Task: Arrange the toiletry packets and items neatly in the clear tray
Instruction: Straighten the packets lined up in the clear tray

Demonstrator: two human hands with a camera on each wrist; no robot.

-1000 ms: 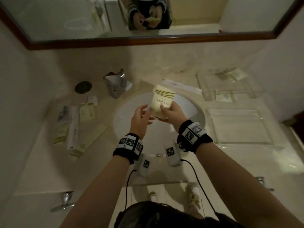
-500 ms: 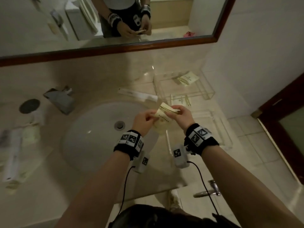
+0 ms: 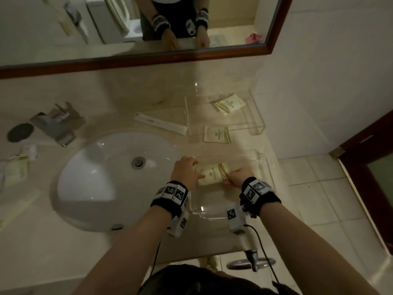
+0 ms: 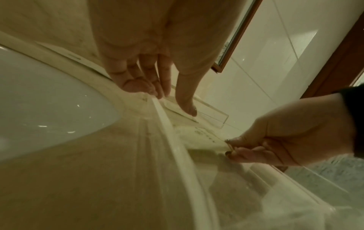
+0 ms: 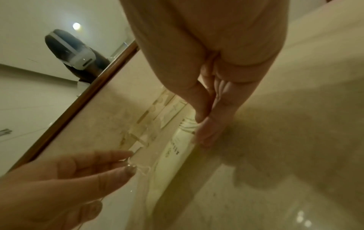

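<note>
Packet (image 3: 212, 174), cream with striped band at its right end, is laid flat inside the clear tray (image 3: 262, 165) at the counter's (image 3: 119, 248) front right, just right of the sink (image 3: 102, 179).

Right hand (image 3: 239, 176): striped end of the packet is pinched between thumb and fingertips, seen clearly from the left wrist view (image 4: 279, 140); fingers are held close together and pointed down in the right wrist view (image 5: 212, 109).

Left hand (image 3: 185, 171): fingers are extended, only slightly bent, nothing is gripped. Fingertips are set at the tray's left wall by the packet's left end; in the left wrist view (image 4: 149, 73) the thumb tip reaches down inside the tray. Whether the tips actually touch the packet cannot be told. From the right wrist view (image 5: 65, 175) the fingers are seen spread and relaxed against the clear wall.

Second clear tray (image 3: 257, 124) is placed at the counter's back right, with one packet (image 3: 228, 104) in it. Another packet (image 3: 217, 134) is seen at that tray's front edge; inside or outside cannot be told. Long white sachet (image 3: 160, 123) is laid on the counter behind the sink. Faucet (image 3: 56, 123) is mounted at the back left; more packets (image 3: 14, 172) are blurred at the left edge.
</note>
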